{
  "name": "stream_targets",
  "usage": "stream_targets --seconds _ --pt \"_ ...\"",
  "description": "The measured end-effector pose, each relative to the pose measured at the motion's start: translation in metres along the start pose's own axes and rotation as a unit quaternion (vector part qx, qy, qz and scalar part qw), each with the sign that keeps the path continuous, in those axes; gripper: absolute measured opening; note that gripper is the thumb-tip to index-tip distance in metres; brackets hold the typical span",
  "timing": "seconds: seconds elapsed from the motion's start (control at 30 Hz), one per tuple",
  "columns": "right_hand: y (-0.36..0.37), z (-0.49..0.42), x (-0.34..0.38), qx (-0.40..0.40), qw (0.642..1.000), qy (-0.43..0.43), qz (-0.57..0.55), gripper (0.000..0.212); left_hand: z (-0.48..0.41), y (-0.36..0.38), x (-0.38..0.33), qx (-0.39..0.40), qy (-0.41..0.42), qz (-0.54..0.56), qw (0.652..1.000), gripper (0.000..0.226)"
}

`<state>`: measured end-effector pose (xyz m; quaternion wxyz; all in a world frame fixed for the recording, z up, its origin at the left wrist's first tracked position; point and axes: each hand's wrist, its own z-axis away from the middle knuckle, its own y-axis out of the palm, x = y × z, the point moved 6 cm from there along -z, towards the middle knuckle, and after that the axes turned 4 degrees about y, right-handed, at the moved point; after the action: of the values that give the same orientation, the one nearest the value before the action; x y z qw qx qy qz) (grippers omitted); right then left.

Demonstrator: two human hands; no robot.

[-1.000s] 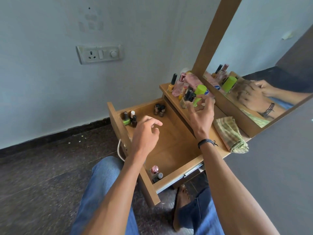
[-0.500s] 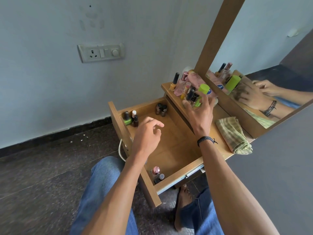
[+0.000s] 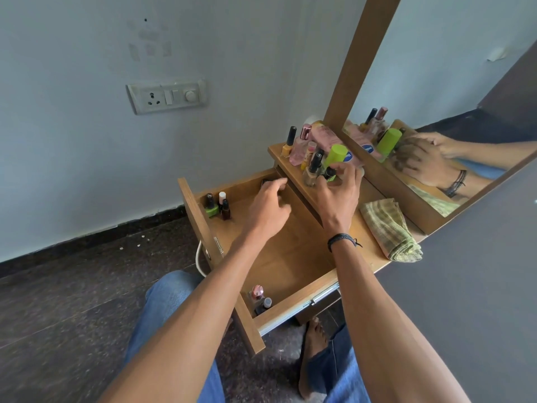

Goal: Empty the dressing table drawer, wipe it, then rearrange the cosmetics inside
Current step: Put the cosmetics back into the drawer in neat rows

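The wooden drawer (image 3: 200,225) is pulled out, its floor mostly bare. A few nail polish bottles (image 3: 216,205) stand in its far left corner, and two small bottles (image 3: 259,296) in the near corner. My left hand (image 3: 268,207) hovers over the drawer's back right part with loosely curled fingers and holds nothing. On the table top, my right hand (image 3: 338,193) curls its fingers round a small black-capped bottle (image 3: 329,172) beside the tall green bottle (image 3: 337,154). More cosmetics (image 3: 302,144) stand behind it.
A folded green checked cloth (image 3: 389,228) lies on the table top at the right. The mirror (image 3: 450,112) rises behind the table and reflects my right hand. A wall socket (image 3: 167,96) sits above the dark stone floor. My legs are under the drawer.
My left hand has moved toward the drawer's back right corner and now covers the two dark bottles there. My right hand has closed its fingers round a small bottle on the table top.
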<state>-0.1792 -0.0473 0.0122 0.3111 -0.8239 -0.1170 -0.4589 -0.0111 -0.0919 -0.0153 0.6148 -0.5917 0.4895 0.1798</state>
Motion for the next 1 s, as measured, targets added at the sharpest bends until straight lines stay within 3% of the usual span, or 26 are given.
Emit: stream_targets --seconds 0.2,0.5,0.8,1.0 --pt "-0.006 0.001 -0.003 -0.049 0.998 0.004 -0.05 0.017 -0.04 0.025 -0.024 0.011 0.019 0.002 1.0 0.069" --pt "-0.018 0.001 -0.011 -0.115 0.984 0.077 -0.115 0.019 -0.054 0.045 -0.027 -0.027 -0.003 -0.06 0.998 0.058" --pt "-0.021 0.002 -0.01 -0.113 0.977 0.107 -0.146 0.014 -0.052 0.029 -0.026 -0.037 -0.003 -0.005 0.999 0.041" --pt "-0.019 0.005 -0.004 -0.046 0.981 0.106 -0.156 0.013 -0.017 -0.023 -0.005 -0.066 -0.015 0.011 0.998 0.03"
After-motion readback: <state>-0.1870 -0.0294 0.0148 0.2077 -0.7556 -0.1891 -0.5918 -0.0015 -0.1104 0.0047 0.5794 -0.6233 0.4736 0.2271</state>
